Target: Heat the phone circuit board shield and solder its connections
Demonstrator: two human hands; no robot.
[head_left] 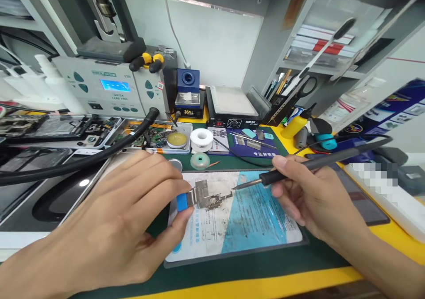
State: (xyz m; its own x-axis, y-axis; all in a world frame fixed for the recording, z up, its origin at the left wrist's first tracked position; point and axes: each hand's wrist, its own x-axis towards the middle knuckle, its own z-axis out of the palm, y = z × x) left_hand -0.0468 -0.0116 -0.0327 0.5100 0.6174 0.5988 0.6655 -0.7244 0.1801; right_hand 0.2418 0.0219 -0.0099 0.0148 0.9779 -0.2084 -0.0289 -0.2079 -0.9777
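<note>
My left hand [126, 215] pinches a small metal clamp [200, 194] with a blue end between thumb and fingers. Its metal jaws hold a small circuit board [217, 201] above the stained white and blue work sheet [255, 228]. In my right hand [308, 192] is a soldering iron [270, 176], gripped like a pen, its dark handle angled up to the right. The iron's tip points left and ends close to the board's far right end; whether they touch I cannot tell.
Behind the sheet are a solder spool [202, 138], a roll of copper wick [199, 161] and a tray of board parts [154, 145]. A soldering station [189, 111] reads 355. A black hose [83, 164] crosses the left side. A dark flat panel [358, 192] lies right.
</note>
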